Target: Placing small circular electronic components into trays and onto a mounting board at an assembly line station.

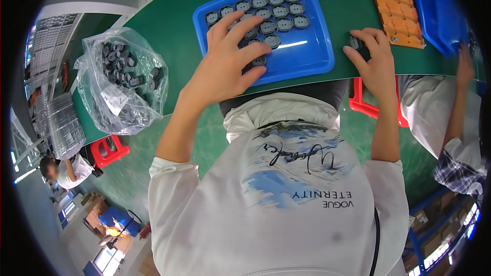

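My left hand (227, 61) reaches over a blue tray (321, 36) holding rows of small rounded grey plastic parts with holes in their faces, like socket inserts. One grey part (259, 61) sits between its thumb and index finger near the tray's front edge. The other fingers stretch over parts farther back and hide some of them. To the right of the tray, on the green table, my right hand (376, 56) pinches another grey part (355, 43) between thumb and fingers.
A clear plastic bag (123, 82) of dark grey parts lies left of the tray. An orange ribbed rack (396, 7) and blue trays (429, 13) stand at the far right. A co-worker's hand (464, 64) is beside those trays. Red stools (108, 151) stand below the table.
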Demonstrator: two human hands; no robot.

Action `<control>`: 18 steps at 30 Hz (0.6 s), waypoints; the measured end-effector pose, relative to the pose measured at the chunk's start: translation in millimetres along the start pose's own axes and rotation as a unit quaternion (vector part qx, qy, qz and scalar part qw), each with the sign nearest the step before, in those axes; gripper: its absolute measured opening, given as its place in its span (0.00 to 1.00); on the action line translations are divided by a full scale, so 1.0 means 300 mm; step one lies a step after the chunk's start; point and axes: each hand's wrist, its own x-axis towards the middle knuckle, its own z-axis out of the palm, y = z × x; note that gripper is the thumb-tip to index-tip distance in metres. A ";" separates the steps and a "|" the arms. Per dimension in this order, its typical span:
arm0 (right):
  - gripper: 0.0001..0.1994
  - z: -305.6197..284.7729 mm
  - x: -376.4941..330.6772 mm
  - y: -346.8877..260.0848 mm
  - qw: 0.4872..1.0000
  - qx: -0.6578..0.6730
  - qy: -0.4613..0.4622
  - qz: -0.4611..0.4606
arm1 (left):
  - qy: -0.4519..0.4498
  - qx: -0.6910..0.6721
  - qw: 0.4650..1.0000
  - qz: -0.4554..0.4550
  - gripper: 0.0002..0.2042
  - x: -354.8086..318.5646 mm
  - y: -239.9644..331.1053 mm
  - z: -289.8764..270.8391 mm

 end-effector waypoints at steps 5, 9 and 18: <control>0.15 -0.016 -0.005 0.021 0.997 -0.044 -0.029 -0.053 | 0.006 0.012 1.000 -0.022 0.17 -0.008 -0.009 0.013; 0.15 -0.002 -0.018 0.007 0.998 -0.043 0.023 -0.042 | 0.006 0.010 0.999 -0.031 0.16 -0.002 -0.006 0.012; 0.11 -0.023 0.015 -0.085 0.990 0.046 0.024 -0.129 | 0.040 0.006 0.999 -0.024 0.18 -0.013 -0.011 -0.003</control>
